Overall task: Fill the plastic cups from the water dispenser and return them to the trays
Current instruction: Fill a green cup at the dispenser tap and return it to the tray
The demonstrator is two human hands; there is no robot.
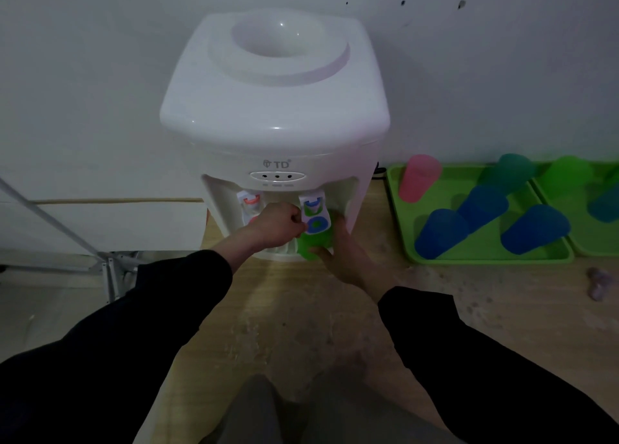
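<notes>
At the far left a metal stand (67, 229) leans along the wall. The water dispenser (274, 108) sits at the back edge of the wooden surface (301, 309), against the wall. Its front reads "TD" (277, 164). Below that are three small lamps whose captions are too small to read. The red tap (249, 204) hangs untouched.

The left hand (278, 224) is curled, its fingertips pinching the lever of the blue tap (315, 214). Directly under that tap is the green cup (316, 239), standing on or just above the drip grille. The right hand (341, 252) wraps around it from the right side.

To the right, the near tray (435, 259) holds a pink cup (418, 179) at its far left corner, blue cups (438, 232) towards its near edge and a teal cup (512, 172) at the back. All seem to be mouth down. A second tray (589, 251) runs off the right edge.

Risks, as I judge them:
- The well on top of the dispenser carries no bottle, so little or no water may come.
- The tap hides the cup's mouth, so the level is hard to watch. Holding the lever too long would overflow the cup onto the wood.
- A soft plastic cup squeezed hard could slop on the way to the tray.
</notes>
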